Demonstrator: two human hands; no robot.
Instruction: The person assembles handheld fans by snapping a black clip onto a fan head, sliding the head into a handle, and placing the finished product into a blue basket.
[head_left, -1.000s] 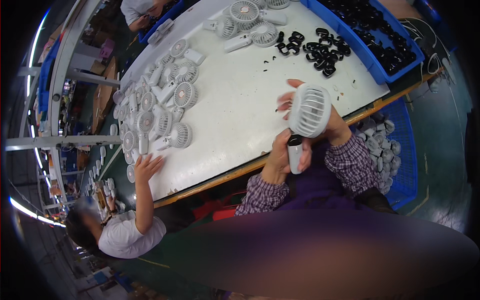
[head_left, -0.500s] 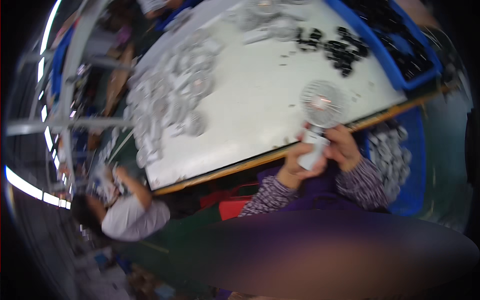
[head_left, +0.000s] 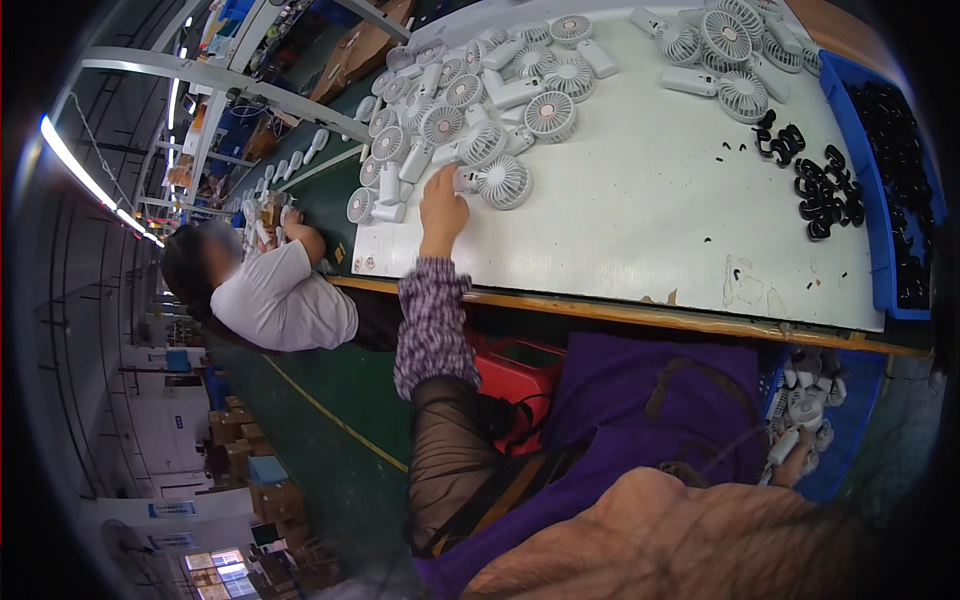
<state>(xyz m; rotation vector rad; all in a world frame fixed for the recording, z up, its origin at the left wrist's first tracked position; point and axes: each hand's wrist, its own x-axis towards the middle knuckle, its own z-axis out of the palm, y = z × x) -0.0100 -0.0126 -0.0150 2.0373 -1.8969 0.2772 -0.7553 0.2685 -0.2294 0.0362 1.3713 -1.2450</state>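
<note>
Across a white table (head_left: 640, 235) heaped with fans (head_left: 441, 126), reached with the curled left hand (head_left: 442, 210) to the handle (head_left: 467, 181) of an outer fan (head_left: 505, 183); could not tell whether pinched or merely touched. At the blue basket (head_left: 852, 430), lower right, apparently clasped another fan (head_left: 783, 446) with the right hand (head_left: 794, 464). Judged best to grip by handles only, spare grilles (head_left: 550, 116) any pressure, and avoid snagging adjacent fans.

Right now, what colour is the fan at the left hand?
White; the fan shows best in the head view.
</note>
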